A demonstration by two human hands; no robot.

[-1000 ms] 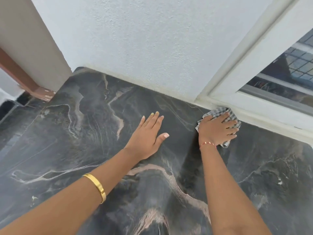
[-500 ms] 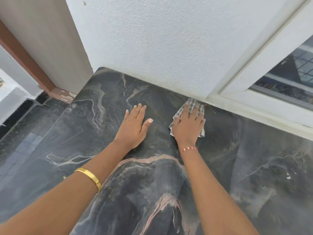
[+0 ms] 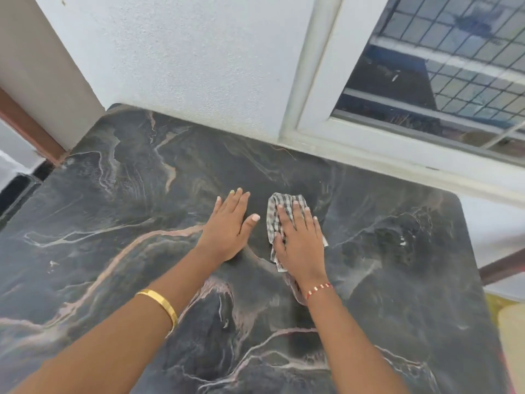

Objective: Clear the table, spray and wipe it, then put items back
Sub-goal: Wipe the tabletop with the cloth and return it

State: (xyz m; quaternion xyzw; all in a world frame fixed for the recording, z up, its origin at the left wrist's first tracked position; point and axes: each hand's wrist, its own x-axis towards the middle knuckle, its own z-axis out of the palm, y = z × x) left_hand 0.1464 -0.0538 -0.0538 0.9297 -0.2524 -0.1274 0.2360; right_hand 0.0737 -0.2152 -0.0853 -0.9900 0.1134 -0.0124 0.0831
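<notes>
Checked cloth (image 3: 279, 220) largely hidden beneath flat right hand (image 3: 298, 243), pressed onto mid-worktop; left hand (image 3: 228, 231) spread flat, empty, just beside. Dark veined marble worktop (image 3: 113, 217) against white wall (image 3: 184, 58) and window frame (image 3: 306, 89), near edge cut off.

- Table (image 3: 119, 223): dark veined stone look, smooth, faintly glossy.
- Cloth (image 3: 279, 206) under my right hand (image 3: 299, 243): checked woven fabric, matt.
- Wall (image 3: 184, 58): rough textured paint.
- My bangle (image 3: 160, 302): shiny gold metal.

One head-worn wide-angle camera looks forward and steeply down from close above the dark veined marble tabletop (image 3: 142, 223). It faces the white textured wall (image 3: 184, 66) behind the tabletop's far edge.
</notes>
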